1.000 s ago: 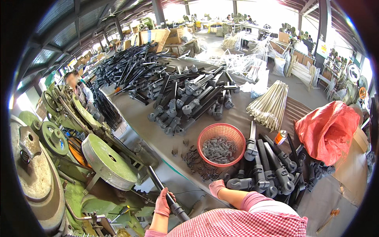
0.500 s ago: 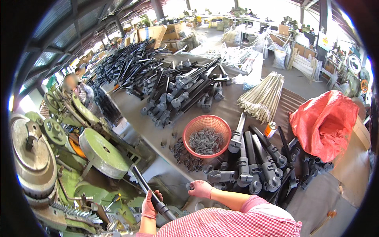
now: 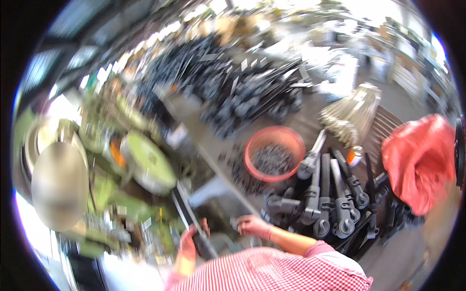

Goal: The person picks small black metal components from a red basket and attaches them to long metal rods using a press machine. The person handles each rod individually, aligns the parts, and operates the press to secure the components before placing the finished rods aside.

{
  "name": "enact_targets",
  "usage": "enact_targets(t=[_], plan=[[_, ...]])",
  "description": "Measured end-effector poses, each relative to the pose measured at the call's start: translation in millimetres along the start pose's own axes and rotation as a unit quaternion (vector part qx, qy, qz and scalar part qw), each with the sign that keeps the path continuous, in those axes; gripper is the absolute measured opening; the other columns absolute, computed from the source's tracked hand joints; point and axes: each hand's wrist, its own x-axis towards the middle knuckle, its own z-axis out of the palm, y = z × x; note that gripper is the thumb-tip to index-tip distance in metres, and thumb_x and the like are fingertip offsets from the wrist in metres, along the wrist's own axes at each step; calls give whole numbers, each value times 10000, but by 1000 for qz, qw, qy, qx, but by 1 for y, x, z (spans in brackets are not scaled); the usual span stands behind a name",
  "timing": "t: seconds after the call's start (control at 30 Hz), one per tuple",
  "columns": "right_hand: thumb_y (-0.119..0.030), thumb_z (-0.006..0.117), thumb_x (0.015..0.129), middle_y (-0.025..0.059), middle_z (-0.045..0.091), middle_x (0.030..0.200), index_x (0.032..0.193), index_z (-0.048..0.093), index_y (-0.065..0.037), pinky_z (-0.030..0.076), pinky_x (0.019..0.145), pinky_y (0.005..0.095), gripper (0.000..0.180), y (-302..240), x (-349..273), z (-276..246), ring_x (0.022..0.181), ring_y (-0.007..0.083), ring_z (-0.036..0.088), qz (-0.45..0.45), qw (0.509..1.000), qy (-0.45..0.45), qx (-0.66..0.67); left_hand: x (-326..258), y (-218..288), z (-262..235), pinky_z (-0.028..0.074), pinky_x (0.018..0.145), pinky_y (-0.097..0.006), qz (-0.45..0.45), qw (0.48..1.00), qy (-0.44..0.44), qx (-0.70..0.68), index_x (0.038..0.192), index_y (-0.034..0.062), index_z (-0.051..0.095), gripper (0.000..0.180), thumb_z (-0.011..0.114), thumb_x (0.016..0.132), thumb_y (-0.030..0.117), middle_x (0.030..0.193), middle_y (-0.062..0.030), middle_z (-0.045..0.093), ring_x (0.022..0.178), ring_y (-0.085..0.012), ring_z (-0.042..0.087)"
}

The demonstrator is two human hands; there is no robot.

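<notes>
My left hand (image 3: pixel 188 241) is wrapped round a black tube (image 3: pixel 182 203) with a thicker grey lower end, held slanting in front of my checked apron. The tube's far end points at the green machine wheel (image 3: pixel 149 162). My right hand (image 3: pixel 254 227) is closed in a pinch near the table edge, to the right of the tube. A small grey plastic piece (image 3: pixel 234 223) shows at its fingertips, too blurred to make out its shape. Beyond that hand stands a red plastic basket (image 3: pixel 248 160) holding many small dark grey parts.
Loose dark clips (image 3: pixel 239 172) lie left of the basket. Black tubes with grey joints (image 3: pixel 343 225) lie to its right, near an orange-and-white can (image 3: pixel 355 155), pale rods (image 3: pixel 352 114) and a red sack (image 3: pixel 420 160). A large tube pile (image 3: pixel 252 99) covers the far table. Green machinery stands left.
The view has swung left and blurred, so the table things sit further right. Both hands keep their hold; the right-hand fingers look slightly looser, and the tube stays in my left hand.
</notes>
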Motion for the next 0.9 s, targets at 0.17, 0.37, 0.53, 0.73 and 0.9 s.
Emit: enact_targets(t=[0.17,0.37,0.53,0.73,0.9], plan=[[-184,608,916,9,634,843,1221,607,-4,448,661,240,354,-46,-6,10,724,90,568,-43,995,-78,50,-3,30,33,529,832,-354,158,986,-54,-17,1135,16,556,278,645,893,121,901,-66,610,801,-226,620],[-151,588,972,-9,610,977,1255,589,-13,428,708,234,315,-112,-17,46,829,69,542,-42,989,-123,64,-17,56,54,550,800,-398,135,987,-48,-78,1321,94,468,544,609,952,468,865,-77,591,773,-214,605],[-66,544,979,-39,511,930,1207,606,-1,369,664,197,245,-123,-9,70,753,49,447,-117,974,-170,-96,-20,57,39,551,783,-407,80,986,-72,-123,1144,55,518,435,616,957,436,815,-77,596,751,-218,609],[-28,545,965,-36,488,940,1148,621,13,341,637,178,202,-121,4,105,741,43,419,-131,968,-175,-121,-23,61,1,532,830,-414,75,984,-89,-137,1084,61,547,407,626,950,437,817,-56,588,763,-204,603],[-75,613,950,-13,563,934,1098,625,13,384,653,175,173,-117,12,139,756,51,488,-107,980,-145,-81,-22,65,-22,531,827,-401,45,977,-106,-182,1065,65,551,397,638,943,433,816,-51,589,760,-201,603]])
